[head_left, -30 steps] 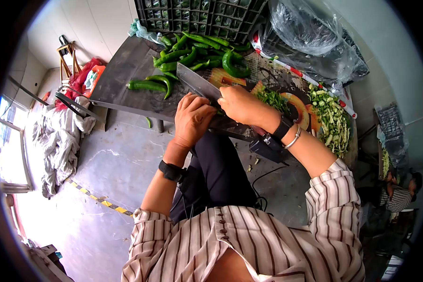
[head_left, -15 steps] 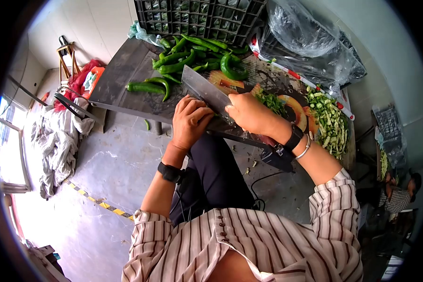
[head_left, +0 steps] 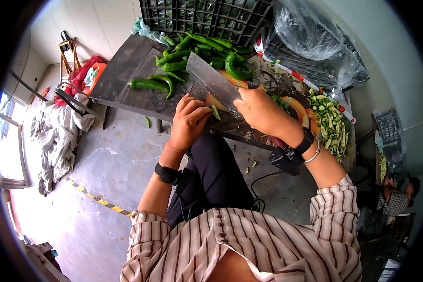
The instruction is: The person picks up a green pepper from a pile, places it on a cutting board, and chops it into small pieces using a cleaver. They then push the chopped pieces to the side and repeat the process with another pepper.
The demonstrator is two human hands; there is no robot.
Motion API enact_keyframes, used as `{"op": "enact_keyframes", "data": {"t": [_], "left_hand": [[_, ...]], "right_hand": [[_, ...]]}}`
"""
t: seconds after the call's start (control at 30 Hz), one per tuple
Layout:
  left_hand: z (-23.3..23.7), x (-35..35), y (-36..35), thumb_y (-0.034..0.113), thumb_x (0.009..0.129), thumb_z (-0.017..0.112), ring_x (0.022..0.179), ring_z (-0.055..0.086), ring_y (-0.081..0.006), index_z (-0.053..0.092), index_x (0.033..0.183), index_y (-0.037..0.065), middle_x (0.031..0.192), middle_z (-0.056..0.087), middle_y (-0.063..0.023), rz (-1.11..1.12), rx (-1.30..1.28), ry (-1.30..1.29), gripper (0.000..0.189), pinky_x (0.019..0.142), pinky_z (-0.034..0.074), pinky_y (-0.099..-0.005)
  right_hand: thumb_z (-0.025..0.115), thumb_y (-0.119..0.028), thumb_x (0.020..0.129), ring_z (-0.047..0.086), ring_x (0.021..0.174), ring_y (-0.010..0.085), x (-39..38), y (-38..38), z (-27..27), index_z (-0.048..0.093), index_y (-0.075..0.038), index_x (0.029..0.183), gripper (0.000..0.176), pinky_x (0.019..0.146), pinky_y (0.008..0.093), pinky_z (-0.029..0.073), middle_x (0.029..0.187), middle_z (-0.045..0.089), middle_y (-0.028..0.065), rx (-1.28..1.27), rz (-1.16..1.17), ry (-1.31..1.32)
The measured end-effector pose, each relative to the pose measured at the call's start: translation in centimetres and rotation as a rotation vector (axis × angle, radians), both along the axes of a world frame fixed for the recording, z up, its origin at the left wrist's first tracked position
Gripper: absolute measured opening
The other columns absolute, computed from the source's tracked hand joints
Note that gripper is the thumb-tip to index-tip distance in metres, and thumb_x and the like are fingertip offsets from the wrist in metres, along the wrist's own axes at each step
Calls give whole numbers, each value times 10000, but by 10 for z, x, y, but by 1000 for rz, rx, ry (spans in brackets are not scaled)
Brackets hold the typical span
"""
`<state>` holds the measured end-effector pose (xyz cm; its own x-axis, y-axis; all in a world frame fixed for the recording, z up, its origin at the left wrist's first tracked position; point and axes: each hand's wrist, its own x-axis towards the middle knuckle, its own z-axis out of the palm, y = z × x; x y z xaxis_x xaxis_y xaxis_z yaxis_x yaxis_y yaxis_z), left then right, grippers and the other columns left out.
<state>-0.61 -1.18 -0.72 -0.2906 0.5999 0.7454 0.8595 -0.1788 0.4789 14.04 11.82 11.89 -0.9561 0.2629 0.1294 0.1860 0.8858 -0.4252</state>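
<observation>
While your right hand (head_left: 262, 112) had a closed grip on the cleaver (head_left: 212, 82), your left hand (head_left: 189, 121) pinched a pepper piece (head_left: 215, 113), seemingly to steady it by the table (head_left: 127, 61).

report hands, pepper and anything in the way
Right hand gripping broad, rectangular metal cleaver. Left hand on cut green pepper piece beside the blade. Long, glossy green peppers heaped beyond; no obstruction evident.

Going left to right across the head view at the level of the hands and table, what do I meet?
Pale cloth heap → leftmost whole green pepper → left hand → cut pepper piece at its fingertips → right hand gripping the cleaver → chopped green pile → person in a checked top.
</observation>
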Motion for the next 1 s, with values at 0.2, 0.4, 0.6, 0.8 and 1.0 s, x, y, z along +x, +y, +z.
{"op": "enact_keyframes", "data": {"t": [0.2,0.4,0.6,0.8,1.0], "left_hand": [[0,2,1,89,725,735,945,571,-233,689,891,110,893,614,-16,15,19,-14,174,1018,403,-455],[2,6,5,134,730,737,970,567,-200,699,875,147,899,619,24,56,0,29,151,1037,368,-447],[5,11,6,144,724,734,1007,551,-169,699,853,175,905,617,53,133,-65,63,137,1075,289,-444],[2,9,8,164,727,728,1002,549,-162,694,834,180,898,614,61,134,-76,87,113,1080,277,-444],[1,7,6,175,737,719,1003,547,-160,684,832,182,892,617,65,119,-106,106,102,1082,277,-453]], "right_hand": [[560,-158,884,600,702,451,7,-4,-9,552,51,786,231,622,490,487,698,588,281,-47,-49,-8],[555,-154,895,565,693,467,8,-4,-24,513,61,812,234,584,469,448,708,562,287,-74,-74,-23],[560,-138,873,608,730,452,6,-8,-24,546,65,772,228,643,487,487,718,594,291,-26,-99,-76],[571,-98,834,602,691,430,0,-8,-14,569,40,743,165,622,472,475,693,587,260,-152,-95,-165],[520,-174,925,580,440,300,-30,9,-58,480,60,778,278,464,404,473,586,558,205,493,269,396]]}}
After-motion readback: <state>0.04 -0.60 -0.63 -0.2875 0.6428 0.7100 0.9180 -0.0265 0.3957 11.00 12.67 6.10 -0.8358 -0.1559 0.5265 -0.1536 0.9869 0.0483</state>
